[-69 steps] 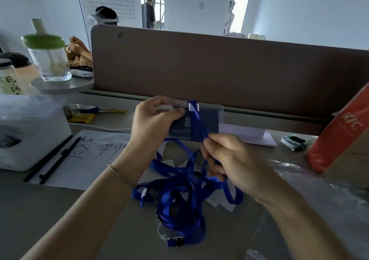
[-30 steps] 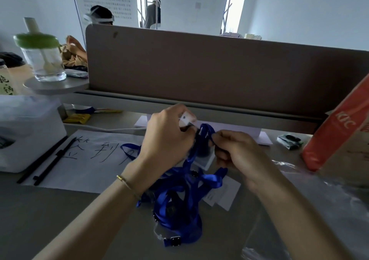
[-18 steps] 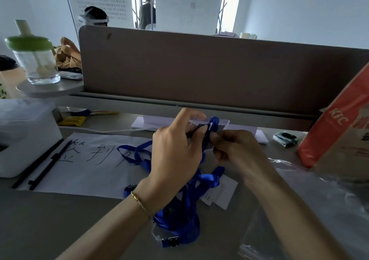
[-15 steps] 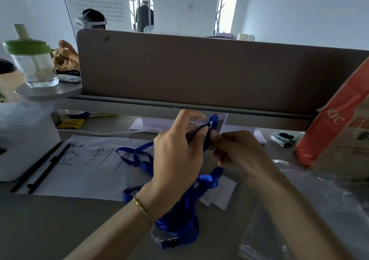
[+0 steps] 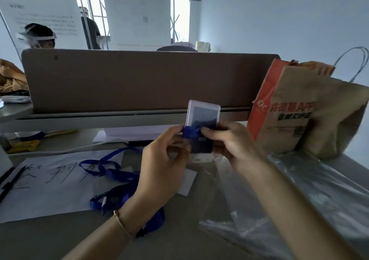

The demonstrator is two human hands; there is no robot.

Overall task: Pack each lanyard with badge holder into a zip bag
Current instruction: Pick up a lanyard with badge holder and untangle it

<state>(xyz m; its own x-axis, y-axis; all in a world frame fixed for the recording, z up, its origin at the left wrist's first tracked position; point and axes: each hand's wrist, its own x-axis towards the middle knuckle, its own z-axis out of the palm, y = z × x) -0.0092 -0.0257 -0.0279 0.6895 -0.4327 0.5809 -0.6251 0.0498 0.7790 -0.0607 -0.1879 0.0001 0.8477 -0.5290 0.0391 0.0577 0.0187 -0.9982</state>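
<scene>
Now the holder [image 5: 202, 118] stands upright above the desk [image 5: 50, 237], raised between both hands, where half a second ago it was tucked low and mostly hidden behind the fingers. The left hand [image 5: 163, 160] and right hand [image 5: 229, 142] are close together, each pinching the blue strap [image 5: 190, 133] wound across the holder's middle. The wrap looks snug, so the bundling step seems nearly done. More straps [image 5: 111, 172] trail loose on the paper [image 5: 46, 196] to the left; whether they belong to this lanyard or to others I cannot tell. Clear bags [image 5: 279, 200] lie on the desk just under and right of the hands, none yet opened. Next, I judge, comes freeing one hand to pick up a bag while the other keeps the wrap from unwinding.
</scene>
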